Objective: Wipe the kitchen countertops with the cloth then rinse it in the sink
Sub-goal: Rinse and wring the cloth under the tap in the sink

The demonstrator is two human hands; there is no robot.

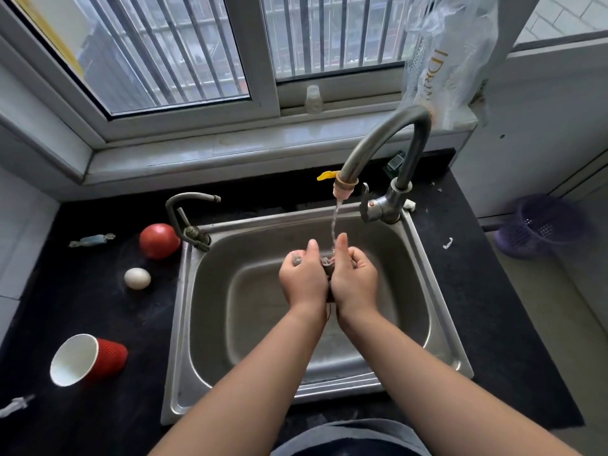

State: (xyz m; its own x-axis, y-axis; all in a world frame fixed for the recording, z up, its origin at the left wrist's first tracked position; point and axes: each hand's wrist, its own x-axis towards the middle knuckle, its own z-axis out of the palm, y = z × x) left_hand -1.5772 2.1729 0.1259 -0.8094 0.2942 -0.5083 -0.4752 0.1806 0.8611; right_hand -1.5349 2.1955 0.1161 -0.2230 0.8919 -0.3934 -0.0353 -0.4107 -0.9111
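My left hand [302,278] and my right hand [353,279] are pressed together over the steel sink [190,291], both closed around a small dark cloth [328,264]. Only a bunched bit of the cloth shows between my thumbs; the remainder is hidden inside my palms. A thin stream of water [335,225] runs from the tall curved tap [378,149] and lands on the cloth. The black countertop [98,307] surrounds the sink on both sides.
Left of the sink lie a tomato [159,241], an egg [137,278], a tipped red paper cup [87,358] and a wrapped sweet [92,240]. A small second tap [189,215] stands at the sink's left rear corner. A purple basket [543,225] sits at the right.
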